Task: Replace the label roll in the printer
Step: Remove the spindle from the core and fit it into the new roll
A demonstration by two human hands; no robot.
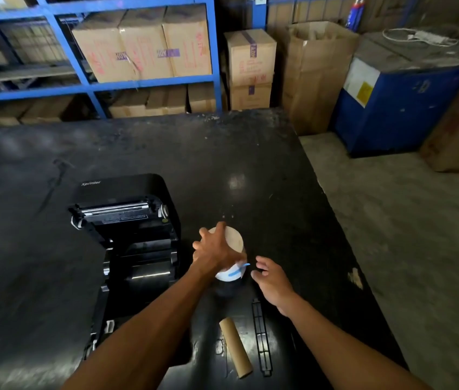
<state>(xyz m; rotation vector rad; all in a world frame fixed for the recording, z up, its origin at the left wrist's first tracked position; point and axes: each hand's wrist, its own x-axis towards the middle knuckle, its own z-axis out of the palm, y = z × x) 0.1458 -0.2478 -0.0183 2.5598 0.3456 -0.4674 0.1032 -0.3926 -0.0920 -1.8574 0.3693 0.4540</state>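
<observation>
Your left hand (214, 247) clamps the white label roll (229, 256); loose-fingered right hand (272, 280) should peel its blue tape (238, 270) gently.

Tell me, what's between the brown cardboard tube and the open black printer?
In the head view, mostly the person's left forearm crosses over that stretch. Beside the brown cardboard tube a small clear clip-like thing lies on the black table, before the open black printer.

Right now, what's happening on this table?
A person is swapping label rolls. The left hand grips a new label roll beside the opened Xprinter printer, while the right hand hovers open next to it. An empty cardboard core lies near the table front edge.
</observation>
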